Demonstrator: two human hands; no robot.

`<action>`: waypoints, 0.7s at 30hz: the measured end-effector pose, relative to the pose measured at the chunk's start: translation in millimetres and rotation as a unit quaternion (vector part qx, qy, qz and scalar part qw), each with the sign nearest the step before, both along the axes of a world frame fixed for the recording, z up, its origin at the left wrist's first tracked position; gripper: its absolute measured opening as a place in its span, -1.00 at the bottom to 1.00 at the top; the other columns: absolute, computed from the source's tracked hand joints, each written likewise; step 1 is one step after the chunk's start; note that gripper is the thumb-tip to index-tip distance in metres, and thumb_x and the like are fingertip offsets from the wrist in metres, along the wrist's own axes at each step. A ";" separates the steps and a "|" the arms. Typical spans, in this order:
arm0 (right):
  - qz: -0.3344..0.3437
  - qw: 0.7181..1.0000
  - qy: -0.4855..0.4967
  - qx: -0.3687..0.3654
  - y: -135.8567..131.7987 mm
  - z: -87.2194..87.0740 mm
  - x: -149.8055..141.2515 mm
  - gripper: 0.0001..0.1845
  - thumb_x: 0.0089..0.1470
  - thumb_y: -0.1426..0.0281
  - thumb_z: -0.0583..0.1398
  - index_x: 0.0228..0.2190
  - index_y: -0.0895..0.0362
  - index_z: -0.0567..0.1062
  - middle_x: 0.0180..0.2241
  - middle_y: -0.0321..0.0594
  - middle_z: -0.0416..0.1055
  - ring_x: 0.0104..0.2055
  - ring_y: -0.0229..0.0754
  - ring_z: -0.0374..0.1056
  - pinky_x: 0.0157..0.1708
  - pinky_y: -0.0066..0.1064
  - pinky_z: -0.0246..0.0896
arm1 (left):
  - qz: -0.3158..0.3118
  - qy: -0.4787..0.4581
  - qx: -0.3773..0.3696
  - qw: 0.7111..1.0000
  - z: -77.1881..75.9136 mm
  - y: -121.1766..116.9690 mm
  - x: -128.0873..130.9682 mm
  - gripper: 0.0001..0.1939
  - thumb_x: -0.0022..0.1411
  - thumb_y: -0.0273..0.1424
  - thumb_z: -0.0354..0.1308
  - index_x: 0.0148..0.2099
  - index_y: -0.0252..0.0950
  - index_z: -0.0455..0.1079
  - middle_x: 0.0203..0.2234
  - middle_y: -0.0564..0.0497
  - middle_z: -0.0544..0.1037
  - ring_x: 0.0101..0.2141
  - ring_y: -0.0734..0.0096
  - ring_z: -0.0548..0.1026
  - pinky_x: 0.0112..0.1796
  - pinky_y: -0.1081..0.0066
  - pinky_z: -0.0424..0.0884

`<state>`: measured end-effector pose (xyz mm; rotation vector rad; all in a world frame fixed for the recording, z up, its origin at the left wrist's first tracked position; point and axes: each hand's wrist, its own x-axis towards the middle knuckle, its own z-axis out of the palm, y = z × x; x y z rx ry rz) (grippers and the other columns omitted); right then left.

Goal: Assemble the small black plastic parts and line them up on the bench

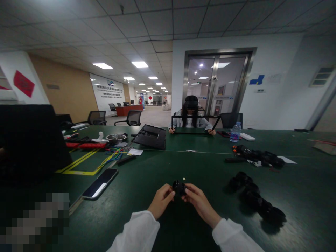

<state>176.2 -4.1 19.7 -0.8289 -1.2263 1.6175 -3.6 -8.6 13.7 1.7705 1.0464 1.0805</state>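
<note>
Both my hands hold one small black round part (179, 188) just above the green table (168, 164), near its front edge. My left hand (162, 200) pinches it from the left with its fingertips. My right hand (198, 202) grips it from the right, fingers curled. White sleeves cover both my forearms. A tiny pale piece (184, 179) lies on the table just beyond the part.
A row of black round parts (256, 199) lies to the right, more black items (258, 157) behind it. A phone (100, 182) lies left; a dark screen (28, 140) stands far left. Across the table a seated person holds a black frame (193, 125), beside a laptop base (152, 135) and water bottle (235, 132).
</note>
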 end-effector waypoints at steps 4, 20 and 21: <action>-0.015 1.000 0.018 -0.014 -0.2 1.8 -2.8 -0.71 -0.16 0.27 0.20 -0.34 0.16 0.41 -0.45 -0.25 0.37 -0.46 -0.27 0.29 -0.40 -0.37 0.14 | 0.034 -0.035 -0.006 0.999 -6.1 3.5 1.6 -0.79 0.10 -0.28 0.01 -0.24 -0.29 0.22 -0.44 0.07 0.33 -0.46 0.48 0.35 -0.43 0.49 0.27; -0.005 0.998 -0.055 0.007 -2.2 5.8 -1.8 -0.71 -0.15 0.23 0.18 -0.35 0.13 0.41 -0.39 -0.25 0.34 -0.42 -0.24 0.29 -0.37 -0.34 0.17 | 0.036 -0.023 -0.001 0.999 -4.7 1.3 -1.0 -0.66 0.09 -0.30 0.05 -0.06 -0.24 0.20 -0.24 -0.02 0.33 -0.36 0.41 0.34 -0.38 0.44 0.28; -0.004 0.998 -0.063 0.011 -2.9 7.0 -1.6 -0.71 -0.15 0.23 0.18 -0.34 0.12 0.41 -0.38 -0.25 0.34 -0.41 -0.24 0.28 -0.36 -0.34 0.18 | 0.038 -0.022 -0.005 0.999 -3.6 0.8 -0.9 -0.68 0.08 -0.30 0.05 -0.09 -0.25 0.20 -0.25 -0.02 0.34 -0.36 0.40 0.35 -0.38 0.43 0.28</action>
